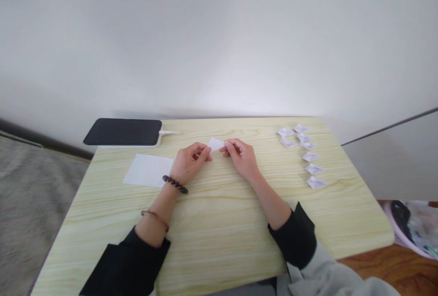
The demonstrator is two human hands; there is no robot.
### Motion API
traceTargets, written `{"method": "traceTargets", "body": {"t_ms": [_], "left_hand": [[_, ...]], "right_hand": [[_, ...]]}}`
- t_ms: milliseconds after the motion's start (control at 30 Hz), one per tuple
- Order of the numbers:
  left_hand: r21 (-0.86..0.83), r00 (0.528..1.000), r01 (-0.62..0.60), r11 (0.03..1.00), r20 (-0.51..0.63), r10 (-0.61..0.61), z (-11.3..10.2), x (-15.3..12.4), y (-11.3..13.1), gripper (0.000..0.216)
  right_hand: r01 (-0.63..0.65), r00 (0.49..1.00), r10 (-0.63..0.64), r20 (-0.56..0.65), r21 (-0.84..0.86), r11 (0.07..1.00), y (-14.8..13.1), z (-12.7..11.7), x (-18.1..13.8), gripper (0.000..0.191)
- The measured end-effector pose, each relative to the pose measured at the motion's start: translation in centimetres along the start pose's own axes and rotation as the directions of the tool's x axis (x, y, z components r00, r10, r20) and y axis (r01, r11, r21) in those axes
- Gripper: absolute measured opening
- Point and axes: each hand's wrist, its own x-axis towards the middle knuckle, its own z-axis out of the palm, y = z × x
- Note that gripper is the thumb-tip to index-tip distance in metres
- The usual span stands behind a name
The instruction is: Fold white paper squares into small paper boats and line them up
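Sleeves (pixel 126 264), left hand (pixel 188 163), right hand (pixel 241 157) pinching paper slip (pixel 216 144), phone (pixel 123 132), folded pieces (pixel 310 156)

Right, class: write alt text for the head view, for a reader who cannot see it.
A left hand and a right hand pinch a small white paper over a wooden table. A white sheet and black phone lie to the left, small folded papers to the right.

Soft, even light is spread over the table (pixel 219 241), and a brighter patch is seen on the wall (pixel 219 81) beyond the left hand (pixel 188 163). Only faint shadows are cast beneath it. Straight edges far to either side are bowed, and the corner low to its right is blurred.
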Motion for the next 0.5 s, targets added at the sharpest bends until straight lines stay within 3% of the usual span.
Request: {"method": "traceTargets", "body": {"t_ms": [267,500], "left_hand": [[-0.051,1.000,0.009,0.999,-0.020,-0.010,-0.14,0.10,-0.05,0.034],[-0.041,1.000,-0.001,0.999,0.005,0.001,-0.45,0.03,0.06,0.030]], "right_hand": [[0.060,0.996,-0.056,0.063,-0.063,0.996,-0.39,-0.14,-0.14,0.026],[0.080,0.996,-0.076,0.039,-0.116,0.990,-0.60,-0.07,-0.20,0.027]]}}
